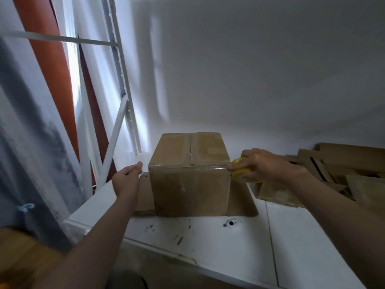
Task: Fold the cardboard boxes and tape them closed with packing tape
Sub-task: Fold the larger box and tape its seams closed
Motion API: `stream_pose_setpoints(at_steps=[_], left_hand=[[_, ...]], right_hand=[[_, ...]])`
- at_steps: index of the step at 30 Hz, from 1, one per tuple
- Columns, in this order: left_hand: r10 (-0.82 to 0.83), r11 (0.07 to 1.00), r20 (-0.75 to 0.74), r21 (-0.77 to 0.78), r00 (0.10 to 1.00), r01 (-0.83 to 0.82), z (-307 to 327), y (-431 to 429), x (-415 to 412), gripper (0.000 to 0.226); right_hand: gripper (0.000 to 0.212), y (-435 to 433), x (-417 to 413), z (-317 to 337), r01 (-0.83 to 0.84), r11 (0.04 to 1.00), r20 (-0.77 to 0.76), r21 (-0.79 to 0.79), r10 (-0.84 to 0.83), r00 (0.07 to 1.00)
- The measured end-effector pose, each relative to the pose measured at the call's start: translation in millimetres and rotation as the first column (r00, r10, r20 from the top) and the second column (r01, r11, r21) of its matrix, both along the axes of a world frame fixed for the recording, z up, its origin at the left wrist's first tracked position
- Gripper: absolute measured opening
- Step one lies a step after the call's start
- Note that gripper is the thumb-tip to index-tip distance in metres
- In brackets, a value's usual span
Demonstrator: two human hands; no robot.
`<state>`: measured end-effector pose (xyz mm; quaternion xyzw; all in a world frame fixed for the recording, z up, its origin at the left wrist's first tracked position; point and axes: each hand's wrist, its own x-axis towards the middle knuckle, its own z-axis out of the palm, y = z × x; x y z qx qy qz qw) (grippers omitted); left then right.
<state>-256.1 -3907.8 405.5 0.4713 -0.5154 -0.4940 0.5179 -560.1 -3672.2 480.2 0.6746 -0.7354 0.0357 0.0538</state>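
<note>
A brown cardboard box stands closed on the white table, with clear tape along its top seam and front top edge. My right hand grips a yellowish roll of packing tape at the box's upper right corner, where the tape strip meets the edge. My left hand hovers just left of the box's upper left corner with its fingers loosely curled and nothing visible in them; it is not touching the box. Flat cardboard lies under the box.
A heap of flattened cardboard boxes lies on the table at the right. A white metal shelf frame and an orange pipe stand at the left. White wall behind. The table's front edge is chipped.
</note>
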Motion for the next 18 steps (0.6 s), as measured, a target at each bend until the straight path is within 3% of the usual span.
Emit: stream_pose_setpoints(at_steps=[5,11,16,18], left_hand=[[-0.026,0.999,-0.011,0.035,1.0,0.026,-11,-10,-8,0.027],[-0.059,0.998,0.006,0.012,0.998,0.059,-21,-17,-27,0.027],[-0.101,0.986,0.215,-0.107,0.971,0.126,-22,-26,-26,0.035],[-0.208,0.974,0.277,-0.034,0.938,0.226,-22,-36,-23,0.047]], right_hand=[[0.048,-2,-4,-8,0.03,0.999,-0.097,-0.031,-0.032,0.995],[0.053,-1,-8,-24,0.009,0.992,0.055,-0.126,-0.002,0.998],[0.045,-7,-10,-35,-0.04,0.982,0.051,-0.183,0.05,0.997],[0.043,-7,-10,-38,-0.041,0.978,0.064,-0.205,0.056,0.996]])
